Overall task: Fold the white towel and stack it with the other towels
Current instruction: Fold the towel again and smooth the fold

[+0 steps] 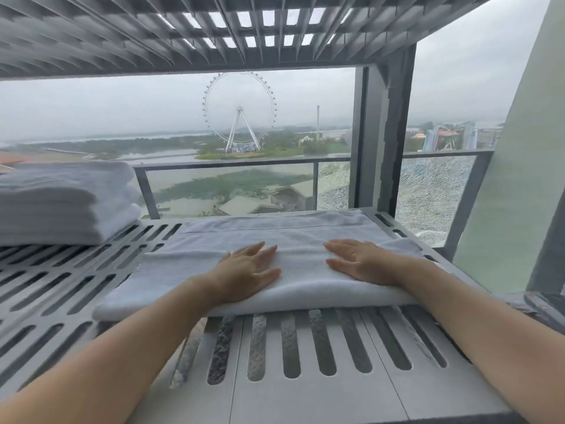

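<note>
Slatted metal shelf (305, 347) carries everything. Stack of folded towels (61, 203) sits at its far left edge. White towel (290, 240) lies folded over toward the far right corner, well apart from the stack. Left hand (247, 270) and right hand (363, 261), fingers straight, press flat on it, apart. Folding looks partly done; likely more folds, then stacking left.

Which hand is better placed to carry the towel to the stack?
Probably the left hand: it lies flat on the towel, nearer the stack; the right hand lies farther away.
</note>
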A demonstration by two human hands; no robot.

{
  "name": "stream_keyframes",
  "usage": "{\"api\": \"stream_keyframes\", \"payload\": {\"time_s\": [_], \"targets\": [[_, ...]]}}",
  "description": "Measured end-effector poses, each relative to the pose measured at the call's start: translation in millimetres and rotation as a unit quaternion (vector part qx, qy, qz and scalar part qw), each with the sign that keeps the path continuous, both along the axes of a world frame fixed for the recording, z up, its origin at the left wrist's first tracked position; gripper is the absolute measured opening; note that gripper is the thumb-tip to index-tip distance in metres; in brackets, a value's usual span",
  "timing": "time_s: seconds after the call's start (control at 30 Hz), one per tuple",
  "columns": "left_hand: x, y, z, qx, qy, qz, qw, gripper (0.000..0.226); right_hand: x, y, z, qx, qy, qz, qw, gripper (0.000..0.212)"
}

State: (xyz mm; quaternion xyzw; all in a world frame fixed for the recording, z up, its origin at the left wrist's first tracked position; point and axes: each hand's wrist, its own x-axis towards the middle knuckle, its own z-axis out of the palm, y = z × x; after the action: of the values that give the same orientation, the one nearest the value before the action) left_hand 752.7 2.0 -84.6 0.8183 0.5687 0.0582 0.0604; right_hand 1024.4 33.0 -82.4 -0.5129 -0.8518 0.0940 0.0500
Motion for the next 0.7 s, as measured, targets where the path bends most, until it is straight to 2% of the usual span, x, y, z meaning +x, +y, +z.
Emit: {"api": "stream_keyframes", "payload": {"time_s": [0.2, 0.27, 0.4, 0.7], "targets": [[-15.9, -6.7, 3.9, -0.036, -0.021, -0.009, 0.999, 0.066, -63.7, -20.1, 4.9, -0.009, 0.045, 0.047, 0.998, 0.056], [-21.2, -2.5, 6.9, -0.052, -0.057, -0.026, 0.997, 0.059, -95.3, -26.3, 4.9, -0.007, 0.035, 0.069, 0.997, 0.054], [-46.6, 2.0, 10.3, -0.024, -0.091, -0.045, 0.995, 0.039, -144.3, -28.7, 12.4, -0.028, 0.026, 0.078, 0.996, 0.051], [-129.7, 10.5, 10.6, 0.054, 0.008, -0.007, 0.998, 0.042, -227.1, -8.5, 13.2, 0.002, 0.031, 0.004, 1.000, 0.045]]}}
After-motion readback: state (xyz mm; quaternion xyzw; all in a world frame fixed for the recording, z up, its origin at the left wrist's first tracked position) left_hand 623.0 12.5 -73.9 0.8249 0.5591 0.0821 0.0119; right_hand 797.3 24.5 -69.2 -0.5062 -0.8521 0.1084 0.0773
